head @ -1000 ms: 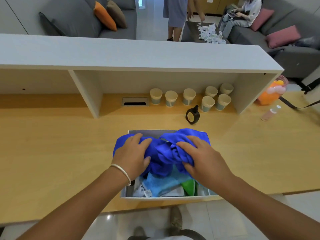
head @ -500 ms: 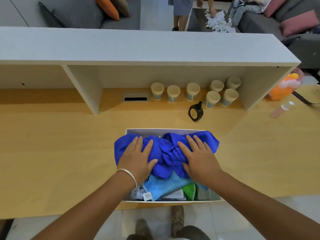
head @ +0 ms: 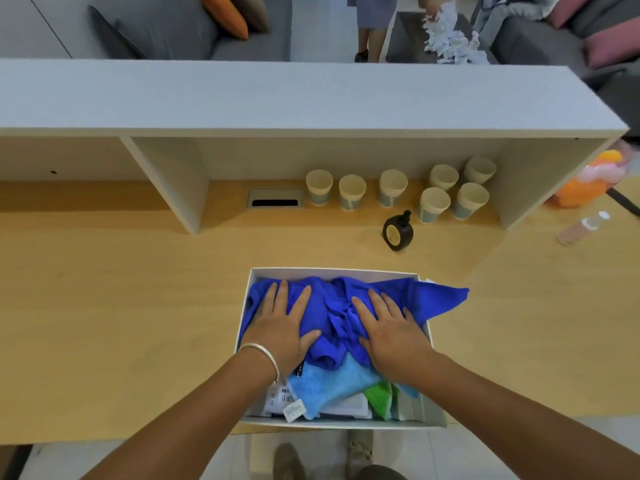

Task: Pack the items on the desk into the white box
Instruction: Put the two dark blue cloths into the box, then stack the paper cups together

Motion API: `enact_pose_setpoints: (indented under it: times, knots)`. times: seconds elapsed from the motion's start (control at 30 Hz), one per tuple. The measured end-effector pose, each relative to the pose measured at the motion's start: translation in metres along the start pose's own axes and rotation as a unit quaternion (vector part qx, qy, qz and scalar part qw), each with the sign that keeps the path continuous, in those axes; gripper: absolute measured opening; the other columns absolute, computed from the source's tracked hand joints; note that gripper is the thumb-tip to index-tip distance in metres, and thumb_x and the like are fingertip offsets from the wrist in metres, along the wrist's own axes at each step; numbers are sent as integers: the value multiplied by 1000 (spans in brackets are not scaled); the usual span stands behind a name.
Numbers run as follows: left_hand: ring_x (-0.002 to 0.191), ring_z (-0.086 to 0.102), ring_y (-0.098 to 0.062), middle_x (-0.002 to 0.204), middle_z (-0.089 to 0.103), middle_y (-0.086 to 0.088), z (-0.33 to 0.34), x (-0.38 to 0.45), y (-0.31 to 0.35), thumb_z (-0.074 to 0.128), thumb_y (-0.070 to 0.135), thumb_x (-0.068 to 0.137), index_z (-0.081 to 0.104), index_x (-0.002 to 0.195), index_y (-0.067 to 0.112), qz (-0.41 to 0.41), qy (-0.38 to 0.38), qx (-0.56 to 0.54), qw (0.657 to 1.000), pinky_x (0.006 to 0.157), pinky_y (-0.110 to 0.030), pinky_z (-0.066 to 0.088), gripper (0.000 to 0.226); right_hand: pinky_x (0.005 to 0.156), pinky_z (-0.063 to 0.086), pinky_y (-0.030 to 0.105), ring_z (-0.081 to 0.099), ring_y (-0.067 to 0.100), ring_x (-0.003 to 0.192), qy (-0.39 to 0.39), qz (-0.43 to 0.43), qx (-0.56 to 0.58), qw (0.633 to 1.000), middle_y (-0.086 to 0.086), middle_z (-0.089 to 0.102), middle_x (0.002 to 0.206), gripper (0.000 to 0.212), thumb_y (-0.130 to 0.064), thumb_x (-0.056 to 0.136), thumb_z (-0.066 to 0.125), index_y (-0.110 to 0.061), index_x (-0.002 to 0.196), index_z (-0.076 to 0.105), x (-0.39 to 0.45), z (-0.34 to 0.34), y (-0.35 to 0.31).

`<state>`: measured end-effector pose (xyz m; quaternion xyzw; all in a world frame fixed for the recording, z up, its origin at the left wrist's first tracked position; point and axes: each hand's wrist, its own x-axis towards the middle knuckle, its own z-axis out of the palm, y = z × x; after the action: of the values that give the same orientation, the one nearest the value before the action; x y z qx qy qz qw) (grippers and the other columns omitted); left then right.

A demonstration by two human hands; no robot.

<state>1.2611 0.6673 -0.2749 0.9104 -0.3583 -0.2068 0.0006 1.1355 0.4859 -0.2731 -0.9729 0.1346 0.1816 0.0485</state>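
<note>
Seven paper cups [head: 393, 187] stood under the shelf [head: 311, 98]; a grey cable grommet [head: 274, 198] sat left of them.

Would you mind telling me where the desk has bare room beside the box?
Free: the wide wooden stretch left of the white box, and the patch right of it, below the pink bottle. Crowded: the paper cups and black tape roll behind the box.
</note>
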Motion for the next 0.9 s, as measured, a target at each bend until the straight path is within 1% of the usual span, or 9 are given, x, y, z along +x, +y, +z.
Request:
enact_pose_setpoints:
  times: [0.07,0.13,0.3,0.33,0.4,0.5,0.67,0.8,0.9]
  knots:
    - [147,-13,-26,161,-12,-9,-9,-6,-4,28,67,91,-12,151,32,19,8,5,1000,120,-37,2,80,115,21,45,2,24,147,-1,4,2,1000,5,-2,161,69,-49,97,34,-29,153,-1,-3,-10,-1]
    - [148,-7,-23,162,-8,-8,-19,-13,-9,29,67,90,-8,152,31,44,36,7,998,120,-36,7,80,114,24,41,2,23,147,14,13,7,1000,4,-1,162,72,-53,95,38,-30,153,2,-9,-21,-2]
    - [148,9,-21,161,7,-5,-51,-21,-19,30,65,91,1,152,33,94,128,-14,987,114,-36,27,74,113,26,38,4,22,147,86,25,28,996,4,2,162,74,-59,93,38,-30,153,4,-23,-53,-5]
    - [147,11,-21,161,10,-5,-58,-19,-21,30,64,91,4,152,33,98,143,-15,985,114,-36,28,73,113,25,37,4,22,147,99,28,27,994,4,2,162,74,-59,93,38,-30,153,5,-24,-59,-5]
    - [147,13,-21,160,14,-6,-70,-12,-25,32,63,92,7,152,33,100,164,-18,981,114,-35,25,72,114,22,36,6,22,147,121,36,26,992,4,5,161,74,-59,93,39,-30,153,7,-24,-71,-3]
    - [146,16,-22,160,15,-6,-85,3,-30,32,63,92,7,152,32,99,172,-15,980,114,-34,23,72,116,18,36,11,24,147,144,56,32,988,4,10,161,74,-58,92,43,-31,152,10,-21,-86,2]
    - [147,15,-22,160,14,-5,-103,39,-33,37,62,91,4,152,33,75,149,-25,986,115,-38,23,75,112,27,40,25,24,142,166,103,36,980,3,20,158,73,-61,90,44,-32,150,16,-1,-102,31]
    - [144,24,-24,159,20,-5,-112,83,-31,43,59,90,8,151,34,53,143,-46,987,110,-41,32,75,112,28,43,24,24,143,175,117,50,976,2,23,158,73,-66,88,41,-32,149,18,38,-109,64]
    - [136,38,-26,153,32,-3,-118,122,-30,49,56,88,13,150,33,30,148,-67,986,101,-41,41,75,110,33,46,29,26,141,180,104,58,976,4,28,156,72,-64,87,43,-32,147,21,81,-116,86]
